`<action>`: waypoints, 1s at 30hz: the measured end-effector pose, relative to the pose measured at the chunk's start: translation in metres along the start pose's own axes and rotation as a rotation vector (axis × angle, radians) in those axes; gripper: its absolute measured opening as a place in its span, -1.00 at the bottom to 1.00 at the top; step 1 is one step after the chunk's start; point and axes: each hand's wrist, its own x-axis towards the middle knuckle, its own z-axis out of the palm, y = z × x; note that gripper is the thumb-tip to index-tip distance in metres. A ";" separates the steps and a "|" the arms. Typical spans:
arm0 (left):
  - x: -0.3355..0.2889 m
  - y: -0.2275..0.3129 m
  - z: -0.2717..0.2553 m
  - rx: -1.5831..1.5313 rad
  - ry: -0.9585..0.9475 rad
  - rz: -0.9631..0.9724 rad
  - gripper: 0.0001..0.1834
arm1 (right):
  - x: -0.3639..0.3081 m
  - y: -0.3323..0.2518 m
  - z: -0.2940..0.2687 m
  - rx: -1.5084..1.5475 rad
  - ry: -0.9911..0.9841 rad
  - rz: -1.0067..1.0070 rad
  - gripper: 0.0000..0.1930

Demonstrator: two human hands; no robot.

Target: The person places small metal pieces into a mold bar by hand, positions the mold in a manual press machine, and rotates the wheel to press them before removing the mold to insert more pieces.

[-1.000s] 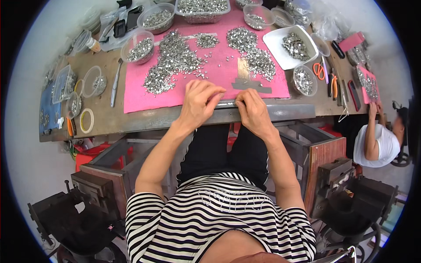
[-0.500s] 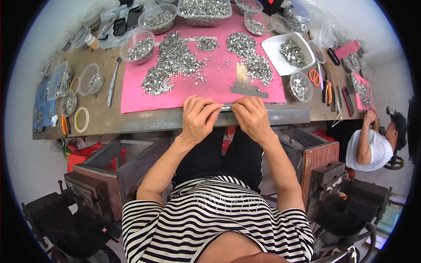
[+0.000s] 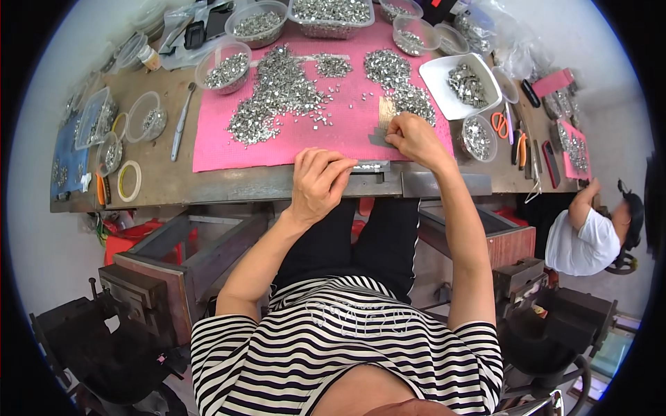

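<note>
Metal strip (image 3: 372, 166) touched by left hand (image 3: 319, 182), grey piece (image 3: 378, 139) partly covered by right hand (image 3: 417, 142), neither grip clearly shown

On the brown workbench (image 3: 163, 182) lie a pink mat (image 3: 305, 143), a long grey tool (image 3: 183, 121), a tape roll (image 3: 138, 182) and orange-handled scissors (image 3: 499, 127).

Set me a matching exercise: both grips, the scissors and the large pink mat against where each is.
1. left grip
2. right grip
3. scissors
4. large pink mat

A. under the loose piles of silver pieces
B. on the table, right of the mat
C. by a narrow metal strip's left end
D. partly hiding the grey plate

Pairs: 1-C, 2-D, 3-B, 4-A
</note>
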 end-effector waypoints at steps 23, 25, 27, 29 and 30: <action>0.008 0.028 0.006 0.082 -0.197 -0.131 -0.60 | -0.068 -0.043 0.058 0.624 0.487 -0.036 -0.95; 0.001 0.023 0.008 0.105 -0.152 -0.126 -0.54 | -0.068 -0.047 0.065 0.625 0.484 -0.028 -0.95; 0.001 0.024 0.009 0.091 -0.153 -0.132 -0.52 | -0.067 -0.048 0.071 0.629 0.493 -0.008 -0.95; 0.002 0.026 0.009 0.078 -0.151 -0.138 -0.50 | -0.066 -0.050 0.071 0.585 0.494 -0.016 -0.95; 0.002 0.027 0.010 0.075 -0.151 -0.148 -0.47 | -0.065 -0.051 0.072 0.539 0.498 -0.024 -0.95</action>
